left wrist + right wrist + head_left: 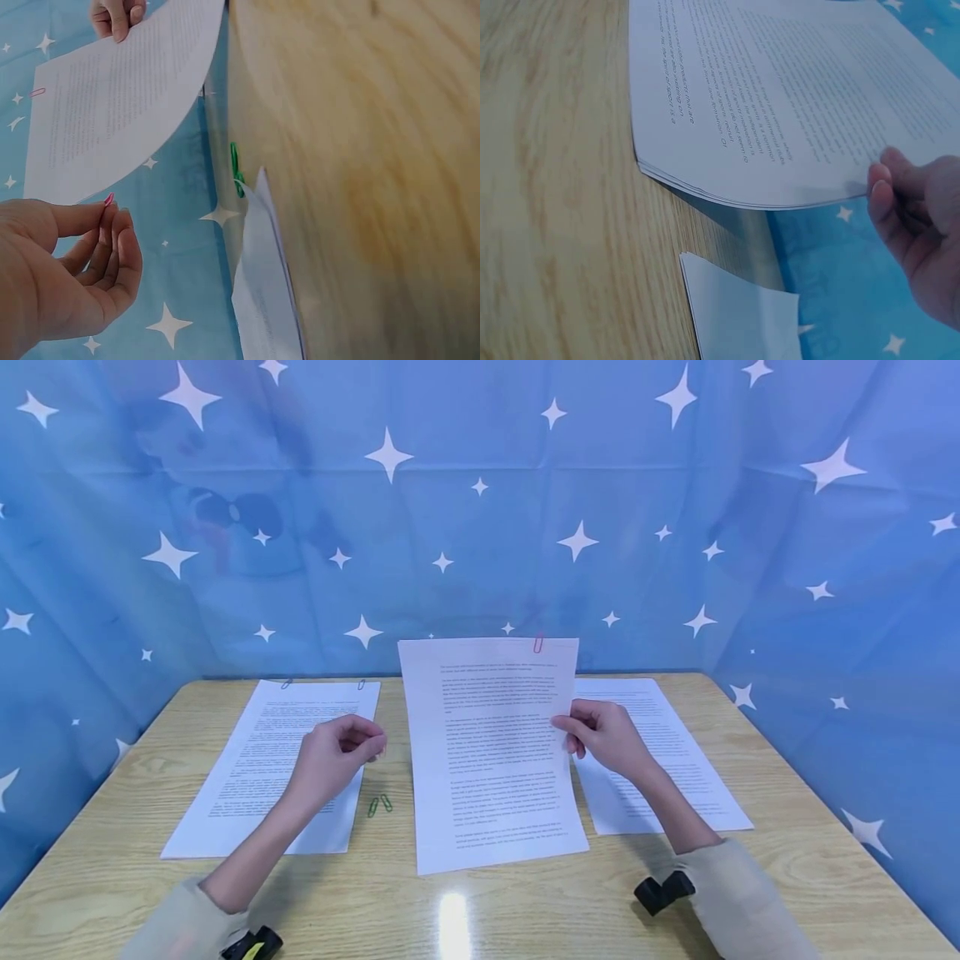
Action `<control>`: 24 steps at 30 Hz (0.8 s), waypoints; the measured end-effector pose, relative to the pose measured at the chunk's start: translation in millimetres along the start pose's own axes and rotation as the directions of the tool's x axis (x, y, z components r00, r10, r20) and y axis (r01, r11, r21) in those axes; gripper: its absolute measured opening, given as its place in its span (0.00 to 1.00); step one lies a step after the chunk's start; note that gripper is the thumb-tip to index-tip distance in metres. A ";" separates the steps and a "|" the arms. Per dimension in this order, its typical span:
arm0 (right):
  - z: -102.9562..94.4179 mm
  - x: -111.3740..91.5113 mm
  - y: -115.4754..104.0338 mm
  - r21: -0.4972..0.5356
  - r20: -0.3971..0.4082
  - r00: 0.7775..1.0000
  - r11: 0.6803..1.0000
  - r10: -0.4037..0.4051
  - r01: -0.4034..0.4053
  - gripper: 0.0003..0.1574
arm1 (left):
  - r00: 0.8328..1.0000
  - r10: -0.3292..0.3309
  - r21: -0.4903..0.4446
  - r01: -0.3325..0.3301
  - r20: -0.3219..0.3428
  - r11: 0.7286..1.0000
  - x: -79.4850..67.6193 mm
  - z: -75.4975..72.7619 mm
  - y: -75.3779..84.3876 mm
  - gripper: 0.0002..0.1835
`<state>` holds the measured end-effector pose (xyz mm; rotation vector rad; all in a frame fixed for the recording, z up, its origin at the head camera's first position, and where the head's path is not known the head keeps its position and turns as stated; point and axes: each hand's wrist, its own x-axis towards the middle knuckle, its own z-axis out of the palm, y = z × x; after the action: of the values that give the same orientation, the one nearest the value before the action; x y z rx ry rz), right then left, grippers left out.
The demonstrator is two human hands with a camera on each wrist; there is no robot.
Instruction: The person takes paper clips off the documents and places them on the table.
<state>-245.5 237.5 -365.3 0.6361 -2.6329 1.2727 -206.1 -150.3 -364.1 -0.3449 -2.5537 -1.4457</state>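
Note:
My right hand (pixel 609 735) pinches the right edge of a stack of printed sheets (pixel 495 760), held raised and tilted above the table. A pink paper clip (pixel 538 644) sits on the stack's top edge, toward the right. Left of the stack, my left hand (pixel 337 756) is lifted, apart from the sheets. Between its thumb and fingertip it pinches another pink paper clip (pixel 109 199), clearest in the left wrist view. In the right wrist view, several sheet edges show in the stack (pixel 757 112), with the right hand (pixel 922 225) on its side.
A left paper stack (pixel 247 777) with two dark clips (pixel 287 684) at its top lies on the wooden table (pixel 360 902). Two green paper clips (pixel 379 805) lie between the stacks. A right paper stack (pixel 660 760) is partly covered. Behind hangs a blue starry curtain (pixel 480 543).

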 end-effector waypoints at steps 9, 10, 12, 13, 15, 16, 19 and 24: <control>-1.1 -2.9 -19.6 -0.008 0.010 1.000 1.000 -0.005 0.005 0.09 | 0.994 -0.082 0.041 0.079 0.075 0.996 -5.9 -1.8 -7.0 0.02; -1.3 -3.9 -25.0 -0.010 0.009 1.000 1.000 -0.003 0.003 0.09 | 0.992 -0.092 0.053 0.088 0.083 0.995 -6.1 -1.9 -8.1 0.02; -2.2 -6.4 -36.6 -0.016 0.011 1.000 1.000 0.006 -0.006 0.09 | 0.990 -0.105 0.077 0.098 0.096 0.992 -6.6 -2.2 -9.7 0.02; -2.1 -6.6 -37.0 -0.018 0.010 1.000 1.000 0.007 -0.007 0.09 | 0.988 -0.112 0.091 0.103 0.102 0.991 -6.8 -2.4 -10.5 0.01; -2.0 -6.7 -37.7 -0.021 0.009 1.000 1.000 0.007 -0.007 0.10 | 0.985 -0.130 0.114 0.116 0.118 0.987 -6.9 -2.6 -12.3 0.01; -2.1 -6.8 -38.0 -0.023 0.008 1.000 1.000 0.008 -0.008 0.11 | 0.982 -0.138 0.129 0.122 0.127 0.984 -7.1 -2.7 -13.1 0.01; -2.3 -6.9 -38.2 -0.025 0.011 1.000 1.000 0.006 -0.006 0.11 | 0.975 -0.154 0.169 0.126 0.159 0.978 -8.0 -3.1 -15.3 0.01; -2.9 -7.0 -37.9 -0.015 0.017 1.000 1.000 0.013 -0.013 0.09 | 0.964 -0.163 0.202 0.120 0.210 0.972 -8.4 -2.7 -18.2 0.02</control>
<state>-222.8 221.1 -338.6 0.6313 -2.6615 1.2556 -203.2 -162.6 -379.9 -0.3176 -2.9251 -1.2587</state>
